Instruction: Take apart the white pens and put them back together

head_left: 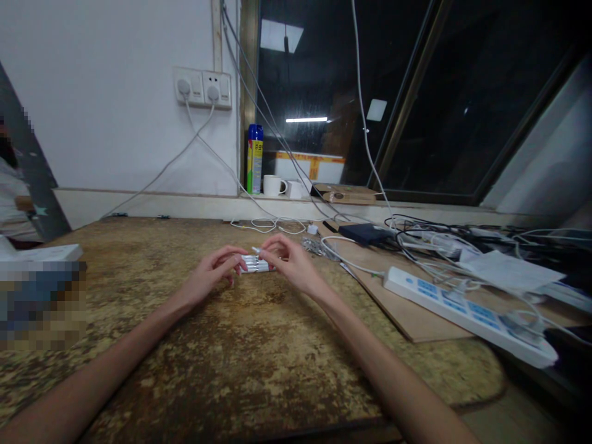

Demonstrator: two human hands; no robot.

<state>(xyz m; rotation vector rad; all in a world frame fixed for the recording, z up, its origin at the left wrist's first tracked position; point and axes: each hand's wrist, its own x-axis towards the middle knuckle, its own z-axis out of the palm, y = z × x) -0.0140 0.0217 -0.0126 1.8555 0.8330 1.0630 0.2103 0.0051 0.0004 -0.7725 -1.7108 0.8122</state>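
Note:
A small bundle of white cylindrical pieces [256, 264] lies on the worn, mottled brown table [231, 345] in front of me. My left hand [213, 270] has its fingers curled round the bundle's left end. My right hand [289, 260] pinches the bundle's right end, with one thin white piece sticking up between the fingertips. Both forearms reach in from the bottom of the view.
A white power strip [467, 311] and tangled cables [444, 237] lie on a board at the right. A dark box [365, 232], spray can [254, 158] and white mug [274, 185] stand by the window sill. Wall sockets [202, 88] are behind. A blurred area sits at the left.

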